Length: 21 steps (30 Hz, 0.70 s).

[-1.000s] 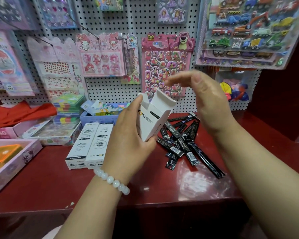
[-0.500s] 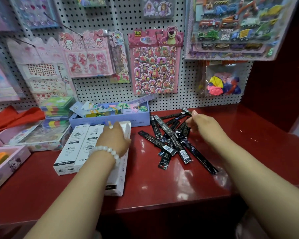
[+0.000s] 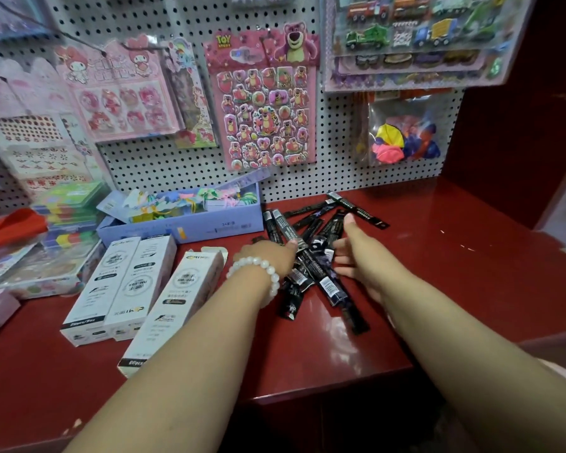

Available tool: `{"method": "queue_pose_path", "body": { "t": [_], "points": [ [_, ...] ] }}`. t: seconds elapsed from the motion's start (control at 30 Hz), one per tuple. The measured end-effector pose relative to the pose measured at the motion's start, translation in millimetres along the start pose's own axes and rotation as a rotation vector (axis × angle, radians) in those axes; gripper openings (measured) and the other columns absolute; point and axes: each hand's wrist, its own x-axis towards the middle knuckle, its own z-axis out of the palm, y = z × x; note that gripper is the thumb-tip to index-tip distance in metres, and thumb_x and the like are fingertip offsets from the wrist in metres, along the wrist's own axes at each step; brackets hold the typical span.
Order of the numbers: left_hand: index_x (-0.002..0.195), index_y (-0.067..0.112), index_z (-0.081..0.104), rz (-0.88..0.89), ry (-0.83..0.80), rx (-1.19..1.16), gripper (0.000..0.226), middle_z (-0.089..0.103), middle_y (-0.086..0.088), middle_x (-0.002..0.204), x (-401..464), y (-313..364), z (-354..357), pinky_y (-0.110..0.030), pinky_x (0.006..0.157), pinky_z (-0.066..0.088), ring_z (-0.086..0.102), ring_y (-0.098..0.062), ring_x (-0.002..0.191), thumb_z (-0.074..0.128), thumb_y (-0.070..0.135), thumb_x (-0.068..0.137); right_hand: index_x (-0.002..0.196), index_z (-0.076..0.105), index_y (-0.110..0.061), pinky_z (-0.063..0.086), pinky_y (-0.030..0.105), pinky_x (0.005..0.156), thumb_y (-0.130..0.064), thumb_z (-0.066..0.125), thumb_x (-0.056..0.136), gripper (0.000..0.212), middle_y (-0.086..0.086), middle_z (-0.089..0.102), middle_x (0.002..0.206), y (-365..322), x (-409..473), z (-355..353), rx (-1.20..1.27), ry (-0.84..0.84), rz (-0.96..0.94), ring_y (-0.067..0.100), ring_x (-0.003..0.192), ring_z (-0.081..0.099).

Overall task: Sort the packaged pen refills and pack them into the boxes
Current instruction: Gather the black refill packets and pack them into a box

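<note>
A heap of black packaged pen refills (image 3: 311, 266) lies on the red counter (image 3: 438, 256). My left hand (image 3: 268, 256), with a bead bracelet on the wrist, rests on the heap's left side with its thumb on a pack; its fingers are hidden under the hand. My right hand (image 3: 356, 253) touches the heap's right side, fingers stretched toward the packs and thumb raised. A white box (image 3: 180, 299) lies flat left of my left arm, its far end flap open. Two more white boxes (image 3: 121, 282) lie side by side to its left.
A light blue tray (image 3: 183, 223) of colourful items stands behind the boxes against the pegboard (image 3: 334, 152) hung with sticker sheets. Pink boxes and stacked sets (image 3: 40, 269) crowd the left. A dark red wall (image 3: 510, 125) closes the right side. The counter's front edge is near me.
My left hand laid the white box flat beside the two others, let it go, and reached over to the refill heap. My right hand came down onto the heap and stayed there.
</note>
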Motion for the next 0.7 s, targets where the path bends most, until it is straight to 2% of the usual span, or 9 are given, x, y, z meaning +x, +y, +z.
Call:
{"method": "queue_pose_path", "body": {
  "t": [0.1, 0.2, 0.3, 0.33, 0.4, 0.5, 0.57, 0.63, 0.7],
  "points": [
    [0.118, 0.012, 0.062, 0.043, -0.051, -0.099, 0.073, 0.060, -0.014, 0.122, 0, 14, 8, -0.033, 0.094, 0.044, 0.056, -0.030, 0.109, 0.039, 0.071, 0.082, 0.131, 0.046, 0.003, 0.042, 0.035, 0.102, -0.061, 0.028, 0.093, 0.076, 0.016, 0.052, 0.133, 4, -3, 13, 0.146, -0.069, -0.004, 0.026, 0.125, 0.048],
    [0.107, 0.009, 0.064, 0.091, -0.111, -0.115, 0.049, 0.065, -0.009, 0.100, -3, 26, 9, -0.027, 0.082, 0.049, 0.063, -0.024, 0.098, 0.057, 0.052, 0.084, 0.133, 0.043, 0.005, 0.038, 0.034, 0.100, -0.063, 0.026, 0.092, 0.081, 0.018, 0.049, 0.137, 5, -6, 16, 0.268, -0.127, 0.032, 0.024, 0.127, 0.047],
    [0.090, 0.006, 0.059, 0.063, -0.136, -0.048, 0.035, 0.063, -0.009, 0.095, -6, 29, 8, -0.031, 0.092, 0.047, 0.062, -0.024, 0.106, 0.058, 0.041, 0.089, 0.135, 0.040, 0.006, 0.035, 0.037, 0.107, -0.065, 0.023, 0.092, 0.085, 0.022, 0.039, 0.145, 3, -12, 13, 0.342, -0.178, 0.070, 0.026, 0.134, 0.040],
    [0.093, 0.006, 0.060, 0.066, -0.124, -0.086, 0.032, 0.064, -0.010, 0.099, -5, 29, 8, -0.031, 0.091, 0.046, 0.061, -0.025, 0.109, 0.061, 0.037, 0.088, 0.135, 0.041, 0.006, 0.035, 0.038, 0.108, -0.065, 0.023, 0.092, 0.085, 0.023, 0.037, 0.145, 3, -13, 13, 0.361, -0.184, 0.080, 0.027, 0.135, 0.038],
    [0.113, 0.003, 0.058, 0.067, -0.093, -0.161, 0.043, 0.063, -0.013, 0.114, -5, 26, 6, -0.031, 0.088, 0.046, 0.059, -0.026, 0.110, 0.068, 0.033, 0.084, 0.134, 0.043, 0.005, 0.038, 0.039, 0.107, -0.067, 0.023, 0.091, 0.086, 0.024, 0.038, 0.144, 2, -13, 12, 0.365, -0.187, 0.082, 0.028, 0.136, 0.037],
    [0.114, 0.003, 0.053, 0.032, -0.130, -0.207, 0.042, 0.062, -0.013, 0.112, -6, 21, 5, -0.030, 0.085, 0.046, 0.060, -0.025, 0.102, 0.066, 0.031, 0.085, 0.134, 0.045, 0.002, 0.039, 0.040, 0.108, -0.067, 0.019, 0.091, 0.084, 0.022, 0.047, 0.139, 2, -13, 11, 0.286, -0.187, 0.053, 0.028, 0.129, 0.046],
    [0.114, -0.003, 0.056, 0.049, -0.152, -0.392, 0.038, 0.062, -0.016, 0.117, -4, 15, 7, -0.034, 0.088, 0.048, 0.060, -0.027, 0.101, 0.066, 0.020, 0.085, 0.133, 0.047, -0.002, 0.040, 0.038, 0.106, -0.064, 0.017, 0.093, 0.080, 0.019, 0.054, 0.133, 2, -12, 10, 0.177, -0.160, 0.016, 0.026, 0.121, 0.053],
    [0.120, -0.005, 0.057, 0.038, -0.148, -0.552, 0.042, 0.060, -0.022, 0.122, -3, 7, 8, -0.039, 0.091, 0.050, 0.061, -0.031, 0.102, 0.065, 0.013, 0.083, 0.131, 0.051, -0.005, 0.044, 0.034, 0.098, -0.062, 0.017, 0.094, 0.075, 0.016, 0.060, 0.125, 1, -13, 9, 0.069, -0.123, -0.017, 0.024, 0.112, 0.059],
    [0.121, -0.005, 0.056, 0.017, -0.162, -0.687, 0.041, 0.060, -0.023, 0.122, -3, 0, 9, -0.040, 0.088, 0.051, 0.060, -0.029, 0.094, 0.063, 0.012, 0.085, 0.128, 0.053, -0.004, 0.047, 0.030, 0.086, -0.058, 0.021, 0.096, 0.070, 0.013, 0.064, 0.114, 1, -14, 10, 0.051, -0.099, -0.025, 0.022, 0.099, 0.062]
  ]
}}
